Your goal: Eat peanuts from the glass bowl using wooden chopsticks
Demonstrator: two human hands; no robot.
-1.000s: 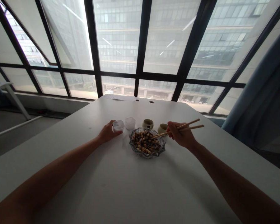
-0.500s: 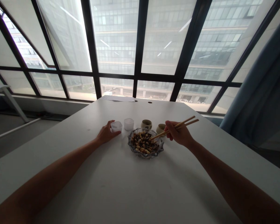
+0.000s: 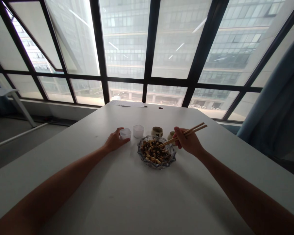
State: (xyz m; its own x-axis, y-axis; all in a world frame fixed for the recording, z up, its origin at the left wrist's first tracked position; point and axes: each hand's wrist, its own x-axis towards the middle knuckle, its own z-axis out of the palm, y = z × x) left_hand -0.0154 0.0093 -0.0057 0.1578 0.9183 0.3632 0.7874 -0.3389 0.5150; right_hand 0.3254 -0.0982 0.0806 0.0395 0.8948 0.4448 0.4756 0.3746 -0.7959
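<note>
On the head feed, I have the left hand (image 3: pixel 116 139) curled around a clear plastic cup (image 3: pixel 125 134), thumb along its near side and fingers reaching to its far left side. The cup stands upright on the white bench (image 3: pixel 127 199). Just beyond it to the right I see a second plastic cup (image 3: pixel 138 132), upright and apart from my fingers.

My right hand (image 3: pixel 188 141) is closed on a pair of wooden chopsticks (image 3: pixel 196 129), pinching them between thumb and fingers, with their back ends sticking out up and to the right. The sticks slant down to the left across the rim of a scalloped glass bowl (image 3: pixel 158 165), and their tips meet the mix of nuts and dark seeds (image 3: pixel 153 150) inside. The tips sit close together; at this size I cannot tell whether a piece is caught between them.

The bowl sits on the bench between my two hands, a little nearer to me than the cups. Behind it I make out a small ceramic cup (image 3: pixel 157 131) with a dark mark on its front; another ceramic cup (image 3: pixel 171 136) stands to its right, partly covered by my right hand and the chopsticks. White paper (image 3: pixel 128 104) lies at the bench's far edge, before the dark-framed windows (image 3: pixel 127 39).
</note>
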